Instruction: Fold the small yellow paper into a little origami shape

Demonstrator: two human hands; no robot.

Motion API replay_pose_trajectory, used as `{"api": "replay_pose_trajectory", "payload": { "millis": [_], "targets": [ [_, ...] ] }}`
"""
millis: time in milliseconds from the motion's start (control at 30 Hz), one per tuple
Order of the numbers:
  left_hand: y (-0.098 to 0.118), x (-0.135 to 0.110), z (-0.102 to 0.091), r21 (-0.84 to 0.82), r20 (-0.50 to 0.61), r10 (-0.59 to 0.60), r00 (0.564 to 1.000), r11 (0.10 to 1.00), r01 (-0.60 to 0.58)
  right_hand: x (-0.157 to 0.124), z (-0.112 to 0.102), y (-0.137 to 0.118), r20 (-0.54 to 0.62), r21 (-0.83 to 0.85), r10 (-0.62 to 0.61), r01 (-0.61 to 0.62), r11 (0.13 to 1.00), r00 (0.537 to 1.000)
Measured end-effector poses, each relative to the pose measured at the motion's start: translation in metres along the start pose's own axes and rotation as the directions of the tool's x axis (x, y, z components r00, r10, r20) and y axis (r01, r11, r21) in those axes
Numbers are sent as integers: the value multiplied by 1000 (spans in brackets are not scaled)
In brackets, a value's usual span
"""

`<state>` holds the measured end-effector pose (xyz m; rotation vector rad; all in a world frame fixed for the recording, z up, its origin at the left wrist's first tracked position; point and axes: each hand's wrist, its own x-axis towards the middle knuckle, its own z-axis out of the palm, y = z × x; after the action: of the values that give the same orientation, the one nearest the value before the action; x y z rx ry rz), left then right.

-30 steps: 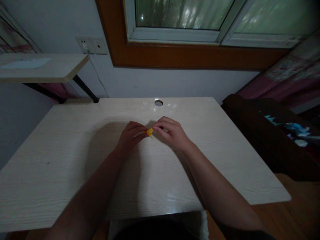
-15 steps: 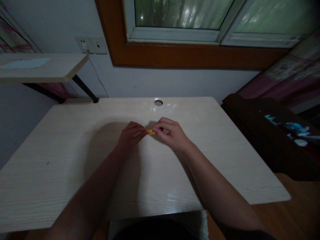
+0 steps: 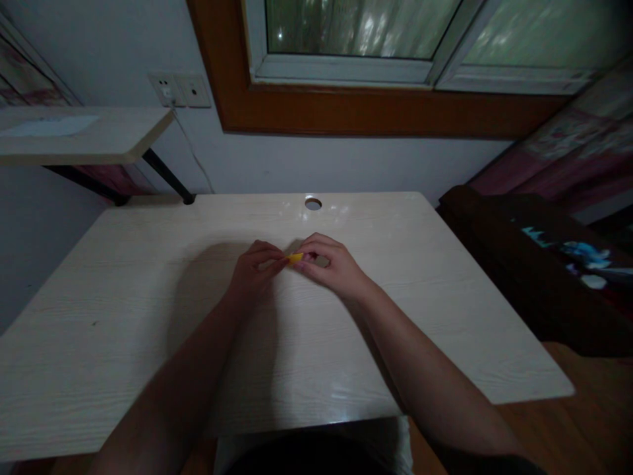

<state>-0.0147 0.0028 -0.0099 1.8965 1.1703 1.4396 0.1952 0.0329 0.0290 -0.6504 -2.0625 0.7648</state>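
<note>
A small yellow piece (image 3: 295, 258), perhaps folded paper, sits between my two hands a little above the desk (image 3: 316, 349). Its exact kind is too small to make out. My left hand (image 3: 254, 269) pinches its left end between thumb and fingers. At the other end, my right hand (image 3: 332, 264) is closed on it, thumb and fingertips together. Fingertips cover both ends of the piece, so only its middle shows.
A round cable hole (image 3: 313, 204) lies near the desk's back edge. On the left stands a raised shelf (image 3: 123, 138) on black legs, with a sheet of paper (image 3: 49, 125). Dark furniture (image 3: 494, 251) borders the right side, and a window (image 3: 346, 66) is behind.
My right hand has shifted slightly left, and its thumb and fingers sit differently on the yellow piece. The piece has turned a little. My left hand keeps its pinch.
</note>
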Motion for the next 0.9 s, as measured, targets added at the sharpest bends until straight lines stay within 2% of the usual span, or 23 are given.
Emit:
{"api": "replay_pose_trajectory", "payload": {
  "millis": [133, 500, 900],
  "targets": [
    [0, -1, 1, 29, 6, 12, 1000, 1000, -12, 0, 6, 2, -46, 44, 27, -25, 999, 999],
    [4, 1, 3, 83, -11, 43, 999, 996, -42, -2, 9, 4, -137, 28, 31, -28, 999, 990],
    [5, 1, 1, 64, -12, 41, 999, 997, -40, 0, 8, 5, -129, -12, -37, 36, 999, 991]
  ]
}}
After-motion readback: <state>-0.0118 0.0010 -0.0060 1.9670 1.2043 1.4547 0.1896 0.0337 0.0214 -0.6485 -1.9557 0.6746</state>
